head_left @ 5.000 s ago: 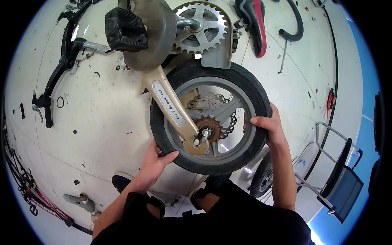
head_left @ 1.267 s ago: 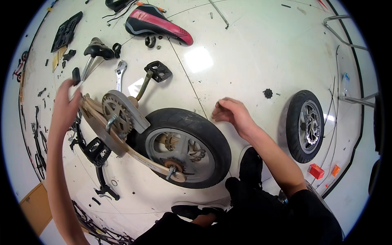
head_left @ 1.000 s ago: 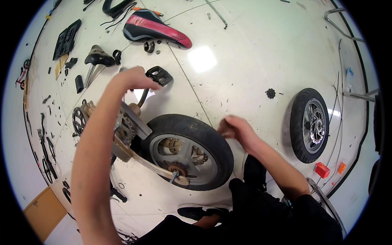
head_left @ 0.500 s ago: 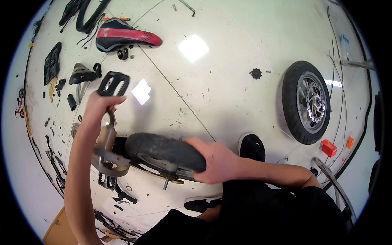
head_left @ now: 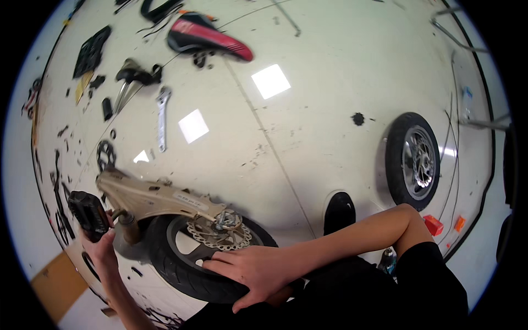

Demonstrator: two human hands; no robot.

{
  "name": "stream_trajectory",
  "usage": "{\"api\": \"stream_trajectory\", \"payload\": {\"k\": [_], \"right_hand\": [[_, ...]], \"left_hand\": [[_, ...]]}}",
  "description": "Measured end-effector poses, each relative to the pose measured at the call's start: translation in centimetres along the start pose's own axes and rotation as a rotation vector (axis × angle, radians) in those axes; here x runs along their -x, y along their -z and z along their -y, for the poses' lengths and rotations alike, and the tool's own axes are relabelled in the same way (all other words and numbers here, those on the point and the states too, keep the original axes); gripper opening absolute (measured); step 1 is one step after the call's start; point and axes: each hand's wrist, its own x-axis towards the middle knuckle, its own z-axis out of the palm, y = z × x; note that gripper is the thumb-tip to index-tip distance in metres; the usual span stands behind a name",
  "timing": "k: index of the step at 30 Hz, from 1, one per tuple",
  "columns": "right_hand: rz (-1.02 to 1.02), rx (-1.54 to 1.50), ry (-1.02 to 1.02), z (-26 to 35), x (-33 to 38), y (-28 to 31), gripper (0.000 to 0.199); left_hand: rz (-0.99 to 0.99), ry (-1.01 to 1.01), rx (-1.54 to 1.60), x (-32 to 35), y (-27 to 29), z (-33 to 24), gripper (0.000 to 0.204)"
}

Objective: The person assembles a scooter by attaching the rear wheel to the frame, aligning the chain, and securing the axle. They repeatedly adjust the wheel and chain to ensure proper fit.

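My left hand (head_left: 102,250) is closed around the black bicycle pedal (head_left: 89,215) at its lower end, by the crank arm. The crank joins a metal bottom bracket housing (head_left: 129,226) on a beige frame piece (head_left: 154,195). A wheel with a black tyre (head_left: 179,278) is mounted in that piece, tilted, its silver brake disc (head_left: 212,239) facing up. My right hand (head_left: 256,269) grips the tyre's near side, fingers over the rim beside the disc and thumb on the outer edge. A chainring (head_left: 106,155) shows beyond the frame piece's left end.
On the floor lie an adjustable wrench (head_left: 163,118), a red and black saddle (head_left: 206,36), another saddle on a post (head_left: 131,74) and a small black sprocket (head_left: 358,119). A second wheel (head_left: 412,160) is at the right, near cables and a red box (head_left: 433,225). My shoe (head_left: 339,212) stands beyond my right forearm.
The frame piece and wheel have been turned over, bringing the brake disc and beige arm uppermost. My left hand has moved lower and left with the pedal. The wrench has come into sight.
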Motion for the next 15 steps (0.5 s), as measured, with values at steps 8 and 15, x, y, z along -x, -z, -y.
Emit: {"api": "stream_trajectory", "payload": {"k": [8, 15], "right_hand": [[0.209, 0.029, -0.186, 2.2, -1.4, 0.3, 0.086], [-0.081, 0.05, -0.602, 6.7, -2.4, 2.6, 0.098]], "left_hand": [[-0.023, 0.06, -0.036, 1.8, 0.0, -0.7, 0.066], [0.05, -0.227, -0.286, -3.9, -6.2, -3.3, 0.068]]}}
